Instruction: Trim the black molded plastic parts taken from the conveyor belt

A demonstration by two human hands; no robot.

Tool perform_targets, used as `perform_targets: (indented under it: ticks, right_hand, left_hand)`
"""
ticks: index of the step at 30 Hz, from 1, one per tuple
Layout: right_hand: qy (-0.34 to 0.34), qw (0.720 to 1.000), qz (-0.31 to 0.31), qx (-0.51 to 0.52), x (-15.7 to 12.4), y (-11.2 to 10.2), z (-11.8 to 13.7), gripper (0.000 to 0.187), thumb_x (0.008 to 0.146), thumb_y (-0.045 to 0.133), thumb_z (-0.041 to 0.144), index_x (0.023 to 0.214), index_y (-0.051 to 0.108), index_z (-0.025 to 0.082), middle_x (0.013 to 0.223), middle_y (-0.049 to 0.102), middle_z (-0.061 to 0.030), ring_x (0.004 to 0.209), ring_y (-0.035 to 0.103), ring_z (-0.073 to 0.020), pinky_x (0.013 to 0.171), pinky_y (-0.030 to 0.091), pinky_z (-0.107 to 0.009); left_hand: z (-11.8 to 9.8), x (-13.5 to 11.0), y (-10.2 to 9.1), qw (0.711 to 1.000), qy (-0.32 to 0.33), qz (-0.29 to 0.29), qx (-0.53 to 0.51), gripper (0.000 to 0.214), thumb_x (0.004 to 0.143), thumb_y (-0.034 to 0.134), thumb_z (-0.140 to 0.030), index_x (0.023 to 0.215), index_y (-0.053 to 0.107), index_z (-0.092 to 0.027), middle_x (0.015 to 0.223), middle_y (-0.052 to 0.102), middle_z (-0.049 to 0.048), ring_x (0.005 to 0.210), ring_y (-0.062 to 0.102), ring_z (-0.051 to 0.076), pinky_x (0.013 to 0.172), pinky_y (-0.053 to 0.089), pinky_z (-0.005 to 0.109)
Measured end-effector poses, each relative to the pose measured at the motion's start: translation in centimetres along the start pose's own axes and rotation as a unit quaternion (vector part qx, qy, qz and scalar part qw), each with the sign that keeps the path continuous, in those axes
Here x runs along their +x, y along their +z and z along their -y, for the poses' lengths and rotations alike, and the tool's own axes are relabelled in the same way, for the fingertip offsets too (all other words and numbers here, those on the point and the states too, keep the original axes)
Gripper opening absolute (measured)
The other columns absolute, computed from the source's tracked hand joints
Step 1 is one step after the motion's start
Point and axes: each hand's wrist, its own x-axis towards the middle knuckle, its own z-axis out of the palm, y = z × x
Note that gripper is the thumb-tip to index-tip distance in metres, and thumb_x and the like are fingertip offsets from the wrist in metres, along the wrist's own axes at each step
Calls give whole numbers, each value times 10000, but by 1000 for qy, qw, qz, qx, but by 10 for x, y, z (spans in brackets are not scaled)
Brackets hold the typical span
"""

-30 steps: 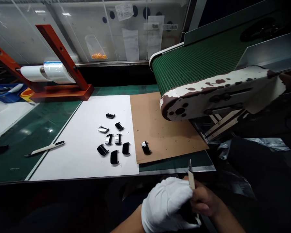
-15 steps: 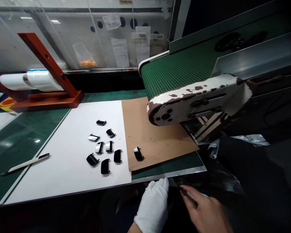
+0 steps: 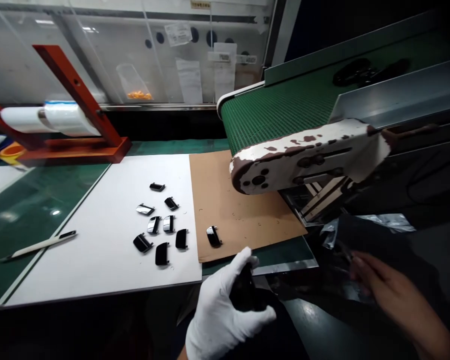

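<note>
My left hand (image 3: 225, 307) wears a white glove and is closed round a small black part (image 3: 243, 292) below the table's front edge. My bare right hand (image 3: 388, 295) reaches out to the right toward crumpled clear plastic (image 3: 360, 235) over a dark mass; its fingers are blurred and partly hidden. Several small glossy black parts (image 3: 159, 222) lie on a white sheet (image 3: 97, 250). One more black part (image 3: 213, 236) rests on the brown cardboard (image 3: 240, 205) near its front edge.
A green conveyor belt (image 3: 285, 107) with a chipped white side plate (image 3: 307, 152) overhangs the cardboard on the right. A red stand (image 3: 71, 145) holds a roll of clear film (image 3: 60, 119) at the back left. A white pen-like tool (image 3: 37, 245) lies on the green mat.
The thin tool my right hand held a second ago is no longer seen. My right hand swung right toward the plastic. My left hand rose toward the table edge with the black part.
</note>
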Motion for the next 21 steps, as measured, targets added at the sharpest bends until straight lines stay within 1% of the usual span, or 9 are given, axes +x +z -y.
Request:
perform_targets:
  ticks: [2, 3, 4, 5, 8, 11, 13, 16, 21]
  right_hand:
    - [-46, 989, 100, 99, -11, 9, 33, 447, 931, 379, 536, 994, 679, 211, 629, 690, -26, 568, 671, -202, 558, 564, -288]
    - [-64, 976, 152, 144, -16, 11, 50, 418, 941, 379, 517, 988, 666, 216, 689, 699, -28, 565, 656, -188, 529, 555, -271]
    - [-88, 965, 190, 159, -20, 12, 67, 410, 959, 352, 500, 984, 657, 227, 716, 692, -28, 632, 670, -192, 524, 547, -255]
    - [-111, 959, 213, 153, -24, 12, 83, 400, 965, 341, 503, 1019, 640, 243, 824, 708, -37, 740, 684, -203, 618, 564, -269]
    - [-183, 957, 209, 85, -31, 11, 120, 622, 791, 405, 782, 1063, 610, 261, 950, 705, -61, 788, 680, -247, 649, 571, -327]
    - [-253, 935, 244, 45, -30, 15, 141, 732, 617, 493, 875, 878, 596, 200, 778, 678, -73, 646, 657, -260, 566, 538, -367]
    - [-264, 924, 275, 41, -26, 18, 149, 735, 605, 479, 890, 806, 572, 190, 708, 652, -64, 594, 639, -259, 536, 510, -376]
    - [-243, 921, 303, 30, -22, 21, 158, 802, 609, 426, 913, 862, 590, 170, 731, 658, -86, 624, 646, -284, 559, 509, -392]
    - [-257, 919, 300, 3, -20, 20, 163, 817, 609, 454, 900, 889, 616, 150, 720, 670, -101, 607, 653, -279, 540, 518, -367]
  left_hand:
    - [-3, 1, 1, 1000, 2, -16, -12, 824, 626, 832, -186, 1366, 476, -255, 1172, 672, 26, 1070, 656, 215, 975, 522, 289]
    - [-4, 1, 2, 1000, 5, -19, -10, 835, 622, 840, -206, 1369, 472, -254, 1171, 672, 28, 1063, 657, 216, 972, 523, 288]
    - [-5, 0, 2, 1000, 9, -20, -6, 843, 619, 846, -225, 1371, 468, -256, 1164, 674, 28, 1045, 663, 214, 961, 529, 285]
    - [-5, -1, 1, 1000, 15, -19, -2, 849, 620, 849, -247, 1375, 461, -261, 1159, 675, 27, 1027, 670, 212, 947, 536, 280]
    - [-8, -5, 1, 999, 42, -10, 0, 860, 650, 845, -350, 1398, 424, -291, 1169, 667, 22, 1004, 679, 210, 921, 548, 272]
    - [-10, -9, 0, 998, 60, -2, -9, 882, 654, 845, -409, 1409, 399, -314, 1189, 655, 14, 1023, 674, 207, 945, 536, 272]
    - [-11, -11, 0, 998, 67, 2, -22, 890, 647, 851, -407, 1407, 397, -314, 1193, 652, 9, 1027, 672, 204, 954, 531, 269]
    - [-13, -12, 0, 996, 82, 7, -35, 887, 654, 849, -387, 1410, 393, -299, 1204, 646, 16, 1035, 667, 207, 955, 530, 271]
    - [-16, -12, -2, 994, 101, 11, -32, 898, 652, 853, -302, 1419, 387, -276, 1211, 644, 25, 1051, 657, 212, 966, 519, 279]
